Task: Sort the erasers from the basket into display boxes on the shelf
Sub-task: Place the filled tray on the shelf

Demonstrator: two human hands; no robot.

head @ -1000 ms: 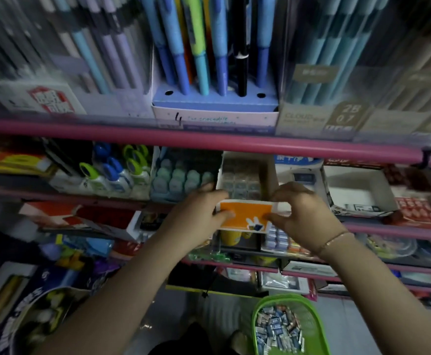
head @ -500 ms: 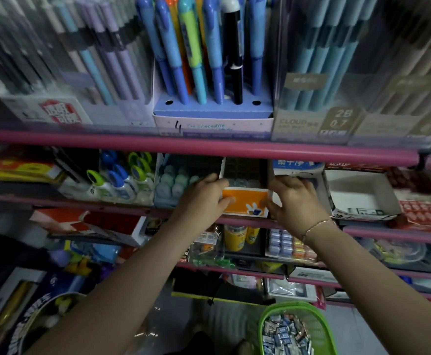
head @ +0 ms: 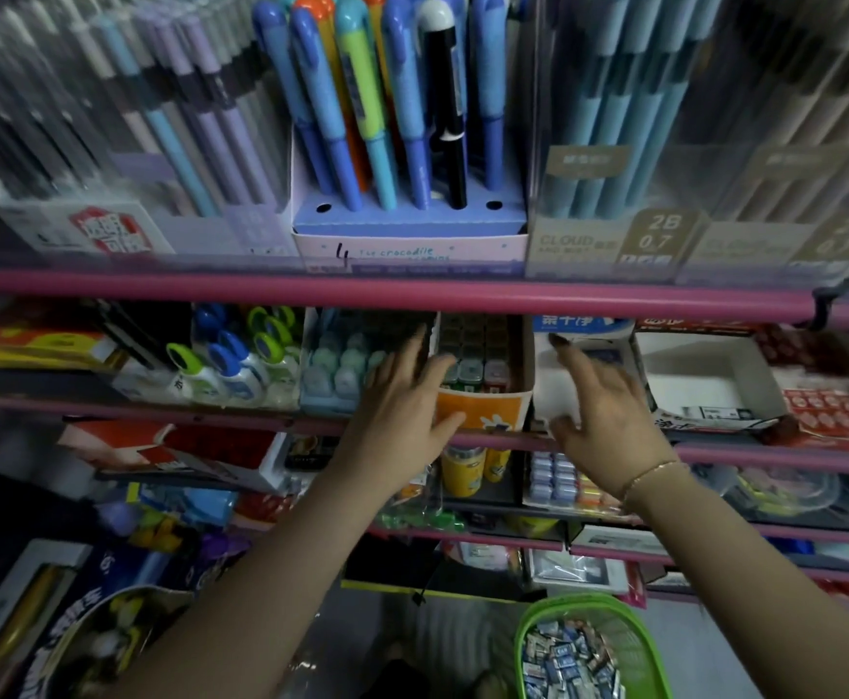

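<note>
On middle shelf | I see orange display box (head: 483, 391), long axis running front-to-back | left hand (head: 402, 411) fingers spread, thumb touching box front | right hand (head: 609, 416) open, empty | eraser basket (head: 589, 648) below | glue bottles (head: 231, 365) left.

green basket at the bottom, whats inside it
The green basket holds a loose heap of small wrapped erasers, mostly blue and white. Its lower part runs off the picture's edge, and anything under the top layer is hidden.

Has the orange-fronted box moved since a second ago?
Yes. The orange-fronted display box has gone back into the shelf; it overhung the pink shelf rail and now sits behind it.
</note>
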